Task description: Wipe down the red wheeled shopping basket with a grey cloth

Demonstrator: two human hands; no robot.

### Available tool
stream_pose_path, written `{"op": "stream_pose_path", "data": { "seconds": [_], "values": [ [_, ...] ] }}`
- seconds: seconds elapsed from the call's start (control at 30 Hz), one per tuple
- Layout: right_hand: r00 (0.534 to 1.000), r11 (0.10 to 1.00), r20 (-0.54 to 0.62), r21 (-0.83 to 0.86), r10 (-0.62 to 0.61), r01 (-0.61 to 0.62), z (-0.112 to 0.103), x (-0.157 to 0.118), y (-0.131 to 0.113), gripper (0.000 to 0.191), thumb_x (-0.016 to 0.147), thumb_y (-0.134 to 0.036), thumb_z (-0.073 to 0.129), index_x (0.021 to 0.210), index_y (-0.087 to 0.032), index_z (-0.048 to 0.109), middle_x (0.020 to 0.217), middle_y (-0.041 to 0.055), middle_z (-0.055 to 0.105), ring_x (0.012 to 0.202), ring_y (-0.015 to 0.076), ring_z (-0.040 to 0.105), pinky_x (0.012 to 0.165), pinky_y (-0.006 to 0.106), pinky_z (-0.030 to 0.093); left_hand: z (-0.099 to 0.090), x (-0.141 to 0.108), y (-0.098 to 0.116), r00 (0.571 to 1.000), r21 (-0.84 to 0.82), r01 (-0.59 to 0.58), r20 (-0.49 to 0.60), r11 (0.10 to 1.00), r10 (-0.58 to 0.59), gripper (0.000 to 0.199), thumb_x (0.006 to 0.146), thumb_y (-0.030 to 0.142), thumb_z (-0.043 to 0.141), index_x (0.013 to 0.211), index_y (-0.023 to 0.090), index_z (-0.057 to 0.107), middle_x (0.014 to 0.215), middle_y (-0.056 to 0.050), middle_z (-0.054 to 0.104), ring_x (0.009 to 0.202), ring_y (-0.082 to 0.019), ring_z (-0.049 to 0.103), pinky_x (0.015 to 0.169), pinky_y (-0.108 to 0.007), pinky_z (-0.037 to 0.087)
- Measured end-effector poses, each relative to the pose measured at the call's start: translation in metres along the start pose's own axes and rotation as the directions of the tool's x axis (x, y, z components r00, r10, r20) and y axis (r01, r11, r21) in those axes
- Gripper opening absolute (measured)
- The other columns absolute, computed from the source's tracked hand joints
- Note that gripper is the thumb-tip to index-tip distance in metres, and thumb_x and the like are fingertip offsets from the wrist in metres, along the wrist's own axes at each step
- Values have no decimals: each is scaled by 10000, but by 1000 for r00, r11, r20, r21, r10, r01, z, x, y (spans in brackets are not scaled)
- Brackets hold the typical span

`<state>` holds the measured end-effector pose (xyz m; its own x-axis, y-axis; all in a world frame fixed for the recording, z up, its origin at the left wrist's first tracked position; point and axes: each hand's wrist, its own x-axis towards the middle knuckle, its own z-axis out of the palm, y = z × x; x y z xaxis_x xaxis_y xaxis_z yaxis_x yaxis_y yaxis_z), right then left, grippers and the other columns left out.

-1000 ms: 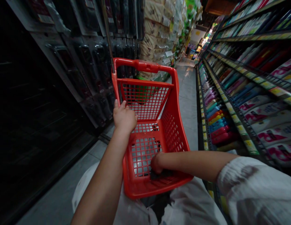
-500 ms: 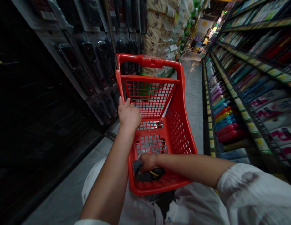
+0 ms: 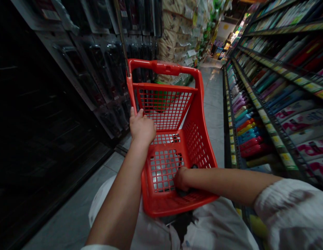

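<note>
A red plastic shopping basket cart (image 3: pixel 209 152) stands in front of my body, its grid floor and perforated sides showing. My left hand (image 3: pixel 142 127) is on its left rim, with the fingers wrapped over the edge. Down inside the near right part of the basket, my right hand (image 3: pixel 181 178) is closed on a dark cloth item (image 3: pixel 183 192). Most of that item is hidden behind the hand and forearm.
Shelves of colourful packages (image 3: pixel 251 137) line the right side. Packaged goods hang on a rack (image 3: pixel 96 66) at the left, with beige packs (image 3: pixel 168 38) beyond. A tiled aisle floor (image 3: pixel 213 93) runs into the distance, and a thin pole (image 3: pixel 121 38) rises beside the cart.
My right hand has moved rightward inside the basket together with the dark cloth item, uncovering more of the grid floor. My left hand has stayed on the rim.
</note>
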<state>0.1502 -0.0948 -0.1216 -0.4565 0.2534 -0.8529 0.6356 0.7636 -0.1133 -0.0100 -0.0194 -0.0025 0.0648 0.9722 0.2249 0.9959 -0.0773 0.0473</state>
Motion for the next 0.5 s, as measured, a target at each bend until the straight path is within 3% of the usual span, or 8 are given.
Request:
{"op": "stream_pose_path", "data": {
  "seconds": [0.07, 0.1, 0.17, 0.27, 0.37, 0.5],
  "values": [
    [989, 998, 144, -36, -43, 49, -10, -3, -6, 232, 575, -62, 784, 789, -147, 763, 949, 122, 766, 960, 312, 720, 808, 404, 579, 0, 0, 0, 1000, 18, -2, 6, 1000, 2, 408, 876, 395, 502, 1025, 136, 778, 1153, -123, 726, 1388, -343, 411, 1236, -526, -12],
    [987, 996, 140, 0, -83, 84, -17, -4, -10, 238, 612, -114, 788, 849, -129, 773, 960, 130, 765, 947, 303, 722, 790, 370, 578, 0, 0, 0, 1000, 18, -5, 5, 1000, 5, 399, 876, 398, 503, 1022, 150, 779, 1143, -108, 730, 1382, -340, 415, 1236, -529, -7],
    [995, 985, 17, 143, -103, 99, -29, -7, -20, 314, 692, -245, 781, 978, -114, 773, 987, 126, 763, 941, 283, 721, 759, 316, 564, 1, 0, 0, 1000, 16, -16, -3, 1000, 16, 377, 875, 399, 507, 1014, 179, 780, 1121, -75, 740, 1370, -334, 422, 1234, -536, 4],
    [986, 905, -168, 421, 9, 63, -36, -10, -35, 379, 768, -364, 733, 1096, -174, 750, 1011, 69, 757, 956, 250, 707, 739, 276, 537, 2, 1, -1, 1000, 36, -21, -5, 999, 21, 378, 875, 392, 505, 1014, 176, 782, 1105, -73, 746, 1360, -341, 430, 1232, -546, 16],
    [981, 733, -185, 675, 51, 89, -27, -15, -41, 337, 761, -313, 734, 1082, -211, 747, 962, 14, 747, 900, 211, 690, 723, 253, 519, 3, 1, -2, 1000, 36, -18, -8, 999, 19, 380, 871, 385, 504, 1001, 165, 785, 1092, -86, 746, 1356, -345, 437, 1235, -544, 11],
    [963, 366, -259, 892, -68, 266, -11, -33, -38, 331, 773, -231, 712, 1104, -220, 718, 884, -21, 727, 755, 137, 648, 705, 224, 512, 3, 1, -2, 999, 17, -8, -35, 1000, 9, 366, 879, 374, 486, 983, 191, 785, 1020, -69, 757, 1346, -322, 461, 1244, -520, 0]
  ]
}}
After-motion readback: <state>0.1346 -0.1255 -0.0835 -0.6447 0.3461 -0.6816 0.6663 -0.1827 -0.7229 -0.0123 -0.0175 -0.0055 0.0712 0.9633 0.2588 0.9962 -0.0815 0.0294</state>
